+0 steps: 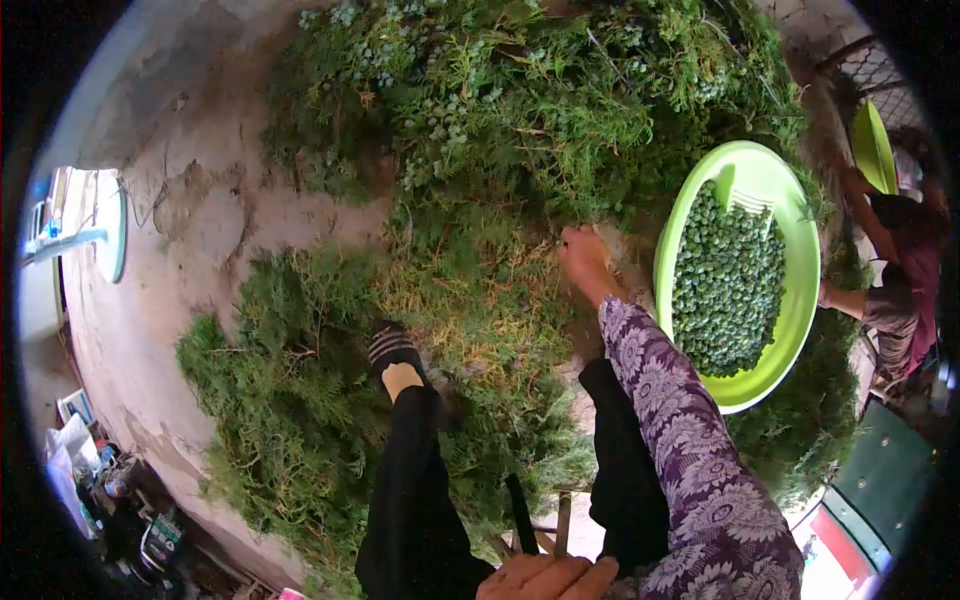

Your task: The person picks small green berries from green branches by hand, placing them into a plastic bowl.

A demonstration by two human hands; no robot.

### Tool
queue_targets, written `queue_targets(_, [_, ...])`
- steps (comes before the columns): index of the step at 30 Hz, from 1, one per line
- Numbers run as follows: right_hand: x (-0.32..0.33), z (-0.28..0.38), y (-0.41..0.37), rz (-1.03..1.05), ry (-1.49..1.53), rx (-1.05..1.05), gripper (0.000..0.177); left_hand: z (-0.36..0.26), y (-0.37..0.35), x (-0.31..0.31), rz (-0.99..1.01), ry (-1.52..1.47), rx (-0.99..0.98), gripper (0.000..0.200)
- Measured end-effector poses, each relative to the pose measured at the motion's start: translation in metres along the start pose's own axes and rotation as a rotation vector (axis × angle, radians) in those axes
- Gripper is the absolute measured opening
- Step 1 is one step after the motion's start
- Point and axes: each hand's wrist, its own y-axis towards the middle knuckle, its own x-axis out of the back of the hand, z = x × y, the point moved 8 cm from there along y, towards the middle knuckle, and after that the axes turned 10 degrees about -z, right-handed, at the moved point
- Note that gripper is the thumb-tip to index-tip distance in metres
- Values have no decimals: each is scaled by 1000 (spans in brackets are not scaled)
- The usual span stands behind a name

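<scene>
Right hand (pixel 585 262): It reaches out in front of you, down low, by the bottom edge of the big branch pile (pixel 530 120). Your fingers are bent close together. I cannot tell if they pinch anything.
Left hand (pixel 545 578): It is at the very bottom of your view, near your lap. Your fingers are a bit bent. I cannot tell if they hold something.
Berries (pixel 725 290): Lots of little round green ones sit in the tub (pixel 802 300), to the right of your right hand. More pale ones hang on the twigs at the top of the big branch pile.
Tub: It is light green and oval, and your right hand is just beside it, on its left.
Left branch pile (pixel 285 400): It is green and fluffy, next to your slipper (pixel 392 345), which is black with white stripes.
Dry bits (pixel 490 305): Yellow and brown scraps lie between your slipper and your right hand.
Sleeve (pixel 680 400): Yours is purple with pale flowers.
Other person (pixel 915 285): They are past the tub, on the far right, in a dark red top. One of their hands (pixel 828 293) is close to the tub. I cannot tell if it touches.
</scene>
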Motion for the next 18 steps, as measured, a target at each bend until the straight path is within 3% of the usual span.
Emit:
queue_targets(6, [1,10,4,-24,4,82,21,3,3,-8,-38,-20,-6,49])
queue_targets(9, [-2,11,3,97,68,75,14,4,3,-9,-8,15,-3,49])
queue_targets(11, [-24,4,-14,419,836,-261,23,4,4,-9,-12,21,11,49])
queue_targets(12, [-25,6,-21,423,836,-256,23,5,4,-9,-13,22,21,49])
queue_targets(14, [-33,20,-39,555,1576,-504,22,6,3,-10,-29,33,14,49])
queue_targets(18, [21,75,-11,577,1710,-499,20,5,6,-11,0,52,17,46])
